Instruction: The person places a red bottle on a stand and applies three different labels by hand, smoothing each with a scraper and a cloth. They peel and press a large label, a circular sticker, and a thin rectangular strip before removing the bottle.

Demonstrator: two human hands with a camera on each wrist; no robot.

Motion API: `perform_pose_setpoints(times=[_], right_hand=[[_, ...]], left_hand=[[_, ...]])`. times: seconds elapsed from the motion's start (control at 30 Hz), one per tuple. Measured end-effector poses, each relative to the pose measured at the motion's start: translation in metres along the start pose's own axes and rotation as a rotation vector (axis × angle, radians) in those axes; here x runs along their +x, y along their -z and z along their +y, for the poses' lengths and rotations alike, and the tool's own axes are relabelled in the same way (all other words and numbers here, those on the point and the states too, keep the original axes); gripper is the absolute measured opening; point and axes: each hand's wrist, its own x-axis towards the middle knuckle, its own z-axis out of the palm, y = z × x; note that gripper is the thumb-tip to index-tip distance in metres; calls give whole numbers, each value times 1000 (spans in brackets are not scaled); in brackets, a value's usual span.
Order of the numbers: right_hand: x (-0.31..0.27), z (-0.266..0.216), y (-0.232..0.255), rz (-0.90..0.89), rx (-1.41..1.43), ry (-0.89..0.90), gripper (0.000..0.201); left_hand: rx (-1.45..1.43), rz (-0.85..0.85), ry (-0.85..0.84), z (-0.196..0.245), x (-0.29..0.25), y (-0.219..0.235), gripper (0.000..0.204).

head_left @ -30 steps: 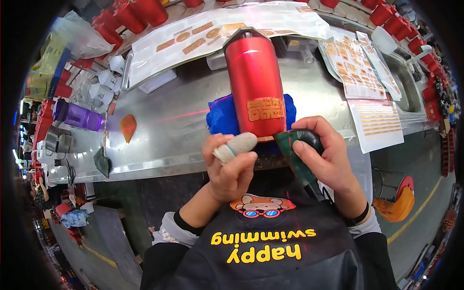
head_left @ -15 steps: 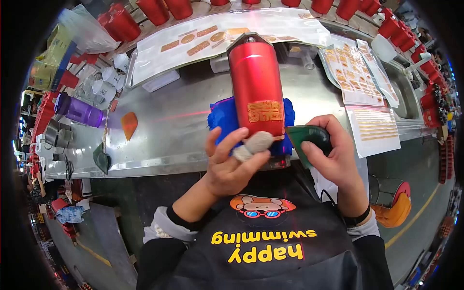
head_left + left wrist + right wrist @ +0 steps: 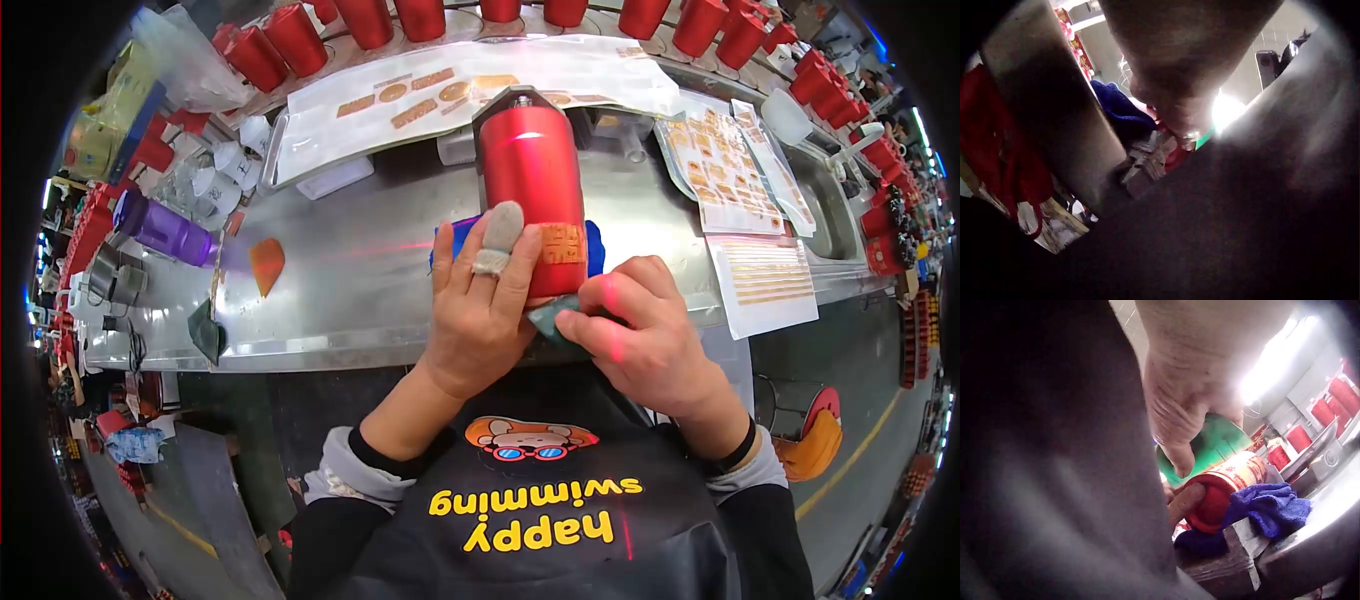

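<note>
A red metal cylinder (image 3: 530, 165) with a gold fretwork motif (image 3: 563, 243) near its close end lies over a blue cloth (image 3: 1272, 512). My left hand (image 3: 475, 310) holds that end: long fingers lie along the left side, one wearing a grey fabric finger cover (image 3: 500, 235). In the right wrist view its thumb (image 3: 1188, 503) reaches into the cylinder's open mouth. Between curled fingers and thumb, my right hand (image 3: 650, 330) grips a green scraper (image 3: 1219, 440), its blade close to the rim below the motif. The left wrist view is mostly dark sleeve.
Sheets of gold decals (image 3: 735, 170) lie at the right beside a sink (image 3: 835, 215). A longer decal sheet (image 3: 350, 140) spans the back. On the left are a purple bottle (image 3: 165, 235), an orange scraper (image 3: 267, 265) and another green scraper (image 3: 207, 333). Red cylinders line the far edge.
My left hand has moved forward from in front of the cylinder onto its left side. My right hand has brought the scraper leftward, low against the close end, and turned knuckles up.
</note>
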Motion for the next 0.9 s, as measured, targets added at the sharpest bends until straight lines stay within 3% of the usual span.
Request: perform_pose_setpoints(times=[0.1,0.2,0.23,0.37,0.47,0.5,0.6,0.77,0.9], right_hand=[[-5,4,-5,68,59,-26,19],[-11,8,-5,57,100,-33,36],[-12,9,-5,67,101,-32,36],[-12,12,-11,105,130,-26,27],[-15,14,-13,147,150,-34,23],[-16,14,-14,151,164,-30,24],[-17,17,-13,123,178,-40,25],[-19,19,-15,129,209,-40,27],[-23,21,-19,160,234,-27,30]], left_hand=[[-192,31,45,-7,-12,-4,69],[-177,-120,79,-10,-15,12,69],[-23,-96,84,0,-5,15,72],[72,-82,-56,4,12,5,77],[-482,-68,300,-6,-17,-5,75],[-506,-58,330,-11,-22,-7,80],[-58,-93,87,-1,3,14,85],[-108,-30,41,-9,2,0,88],[-643,-46,310,-9,-14,-8,85]])
